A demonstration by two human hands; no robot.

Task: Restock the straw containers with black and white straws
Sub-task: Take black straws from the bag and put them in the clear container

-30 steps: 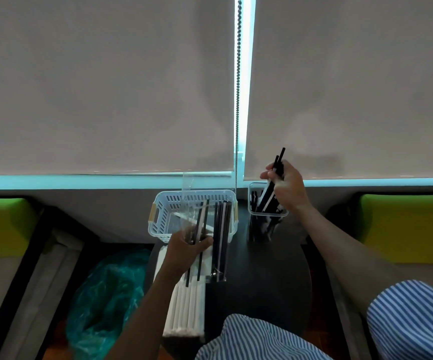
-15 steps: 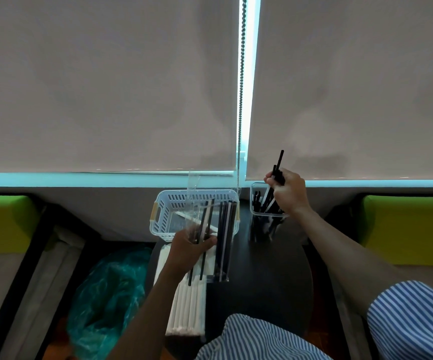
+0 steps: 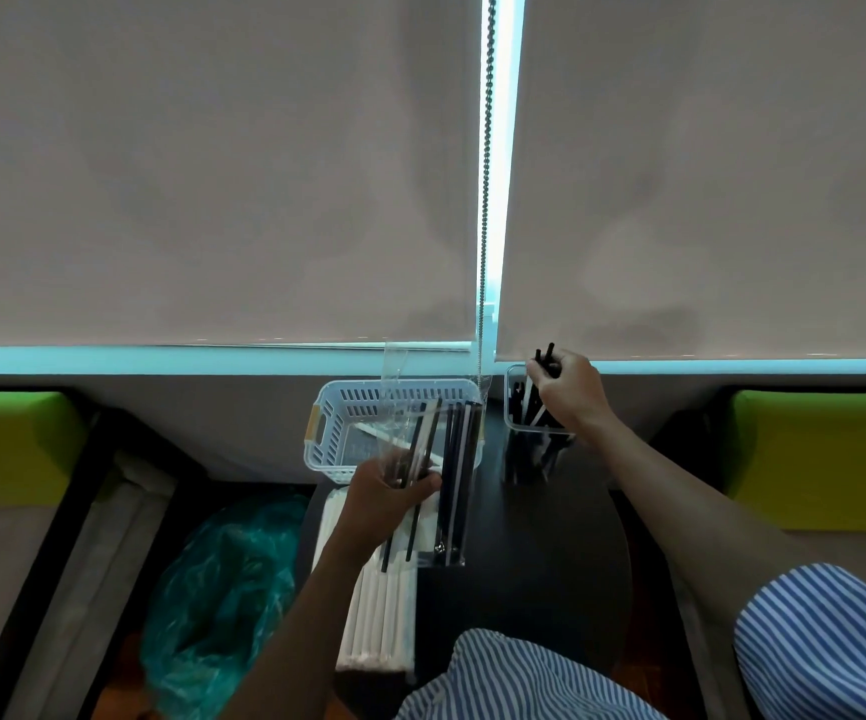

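Note:
My right hand [image 3: 568, 389] grips a few black straws [image 3: 545, 356] and holds them down inside the clear straw container [image 3: 516, 402] at the back of the dark round table [image 3: 540, 574]; only their tips show above my fingers. My left hand [image 3: 386, 496] grips a clear plastic packet of black and white straws [image 3: 451, 475] in front of the white slotted basket [image 3: 337, 423]. A pack of white straws [image 3: 378, 615] lies on the table under my left forearm.
A teal plastic bag [image 3: 223, 600] sits on the floor to the left of the table. Green cushions [image 3: 9, 439] flank both sides. Roller blinds and a bead chain [image 3: 483, 200] hang behind the table.
My right hand has pushed the black straws lower into the clear container, so less of them sticks out above the fingers. The left hand has barely moved.

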